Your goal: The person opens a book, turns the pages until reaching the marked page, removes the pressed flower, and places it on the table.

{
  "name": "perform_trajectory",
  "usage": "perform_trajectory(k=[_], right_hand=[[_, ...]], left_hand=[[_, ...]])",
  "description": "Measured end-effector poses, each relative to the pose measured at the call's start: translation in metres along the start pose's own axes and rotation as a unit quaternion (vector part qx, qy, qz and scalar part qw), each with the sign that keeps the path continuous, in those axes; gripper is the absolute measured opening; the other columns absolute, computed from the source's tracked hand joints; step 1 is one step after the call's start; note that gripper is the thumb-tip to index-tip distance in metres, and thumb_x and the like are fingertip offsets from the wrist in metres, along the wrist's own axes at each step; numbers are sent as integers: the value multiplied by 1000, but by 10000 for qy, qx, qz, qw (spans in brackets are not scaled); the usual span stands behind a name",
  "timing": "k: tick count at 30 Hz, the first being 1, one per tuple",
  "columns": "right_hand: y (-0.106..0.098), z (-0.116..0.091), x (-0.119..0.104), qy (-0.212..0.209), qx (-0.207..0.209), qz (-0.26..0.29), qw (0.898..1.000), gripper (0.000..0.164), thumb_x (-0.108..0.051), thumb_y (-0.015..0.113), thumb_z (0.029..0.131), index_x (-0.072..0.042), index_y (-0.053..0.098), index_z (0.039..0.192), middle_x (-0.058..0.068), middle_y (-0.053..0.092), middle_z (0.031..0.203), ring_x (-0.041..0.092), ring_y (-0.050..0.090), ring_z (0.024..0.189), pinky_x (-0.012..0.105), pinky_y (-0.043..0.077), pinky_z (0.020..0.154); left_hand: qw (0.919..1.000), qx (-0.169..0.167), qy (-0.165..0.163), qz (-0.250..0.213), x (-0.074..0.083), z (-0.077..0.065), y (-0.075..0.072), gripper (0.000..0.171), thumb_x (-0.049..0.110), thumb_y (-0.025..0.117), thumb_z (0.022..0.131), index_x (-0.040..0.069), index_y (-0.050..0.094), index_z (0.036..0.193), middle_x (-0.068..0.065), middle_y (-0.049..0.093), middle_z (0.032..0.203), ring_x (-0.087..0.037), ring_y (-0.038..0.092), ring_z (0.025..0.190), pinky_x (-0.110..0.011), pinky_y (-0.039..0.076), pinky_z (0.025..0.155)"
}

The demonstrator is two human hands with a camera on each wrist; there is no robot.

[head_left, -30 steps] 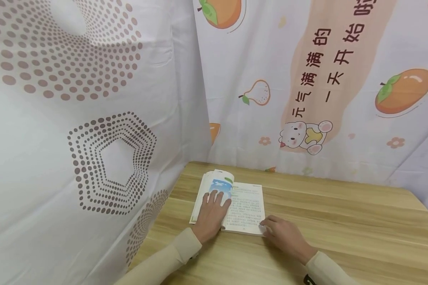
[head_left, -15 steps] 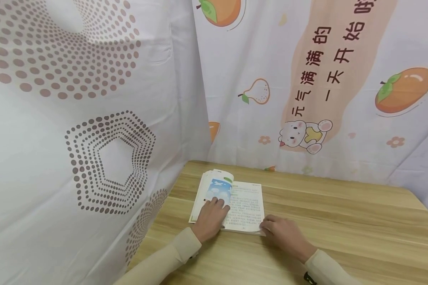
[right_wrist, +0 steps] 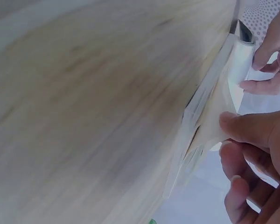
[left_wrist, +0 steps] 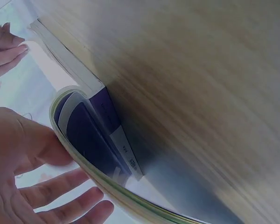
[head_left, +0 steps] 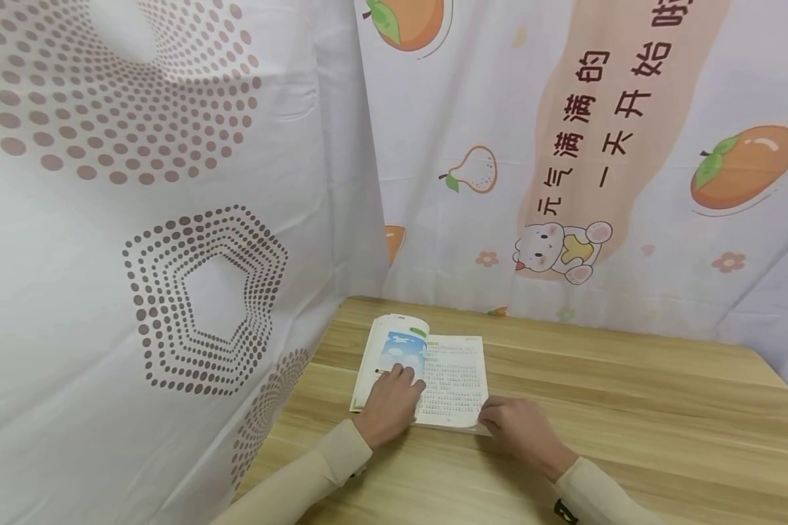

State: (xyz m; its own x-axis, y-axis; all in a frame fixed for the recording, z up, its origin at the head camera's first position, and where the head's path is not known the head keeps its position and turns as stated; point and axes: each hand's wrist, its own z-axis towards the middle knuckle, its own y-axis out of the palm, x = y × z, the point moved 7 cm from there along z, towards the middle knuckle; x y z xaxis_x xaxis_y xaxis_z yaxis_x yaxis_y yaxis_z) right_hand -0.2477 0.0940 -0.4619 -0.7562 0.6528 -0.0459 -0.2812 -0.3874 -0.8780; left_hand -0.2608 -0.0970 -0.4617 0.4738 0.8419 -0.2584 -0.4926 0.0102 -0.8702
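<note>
Head view is showing an open paperback book with white printed pages, lying on a pale wood-grain table near a white cloth with brown dots. The bare left hand, fingers slightly spread, is resting against the curling left pages, below a blue sky picture. The bare right hand is pinching the facing page by its lower right corner. 2 cream sleeves are covering the forearms.

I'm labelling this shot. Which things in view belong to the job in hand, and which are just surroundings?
Job:
open book
left hand, resting on it
right hand, pinching a page

Surroundings:
wooden table
dotted cloth
fruit-print cloth
</note>
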Motion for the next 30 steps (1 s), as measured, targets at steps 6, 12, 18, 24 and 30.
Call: perform_trajectory(k=[6, 12, 18, 24, 30], right_hand=[[-3, 3, 8, 635, 75, 490, 9967, 18, -11, 90, 76, -23, 76, 76, -14, 71, 84, 3, 67, 73, 25, 55, 62], [-13, 6, 9, 942, 488, 979, 9895, 17, -16, 89, 78, -26, 75, 80, -14, 72, 90, -4, 59, 68, 20, 50, 57], [-23, 8, 6, 830, 957, 1035, 9865, 19, -8, 90, 77, -18, 77, 87, -6, 75, 96, -9, 49, 60, 15, 45, 53], [-28, 4, 11, 977, 1217, 1110, 9815, 31, -9, 89, 79, -11, 76, 106, 1, 74, 106, -11, 42, 55, 13, 40, 48], [-20, -2, 16, 1140, 709, 897, 9869, 30, -11, 91, 76, -10, 77, 103, 3, 73, 108, -4, 51, 60, 18, 46, 53]], left_hand=[[9997, -225, -106, 29, 4, 0, 5, 53, 68, 63, 90, 16, 70, 82, -5, 57, 83, -21, 50, 73, -31, 45, 56], [9974, -664, -190, 186, 6, 0, 11, 70, 84, 56, 82, 17, 71, 89, -6, 57, 92, -23, 51, 79, -34, 49, 62], [9994, -207, -151, 218, 8, -1, 7, 50, 66, 66, 89, 16, 72, 85, -7, 60, 89, -24, 54, 77, -35, 51, 61], [9997, 74, -175, 140, 8, -1, 5, 28, 42, 71, 88, 15, 72, 81, -7, 60, 87, -26, 56, 80, -38, 51, 64], [9989, 162, -263, 364, 4, 0, 0, 38, 27, 68, 88, 3, 67, 117, -6, 63, 80, -20, 59, 69, -31, 49, 51]])
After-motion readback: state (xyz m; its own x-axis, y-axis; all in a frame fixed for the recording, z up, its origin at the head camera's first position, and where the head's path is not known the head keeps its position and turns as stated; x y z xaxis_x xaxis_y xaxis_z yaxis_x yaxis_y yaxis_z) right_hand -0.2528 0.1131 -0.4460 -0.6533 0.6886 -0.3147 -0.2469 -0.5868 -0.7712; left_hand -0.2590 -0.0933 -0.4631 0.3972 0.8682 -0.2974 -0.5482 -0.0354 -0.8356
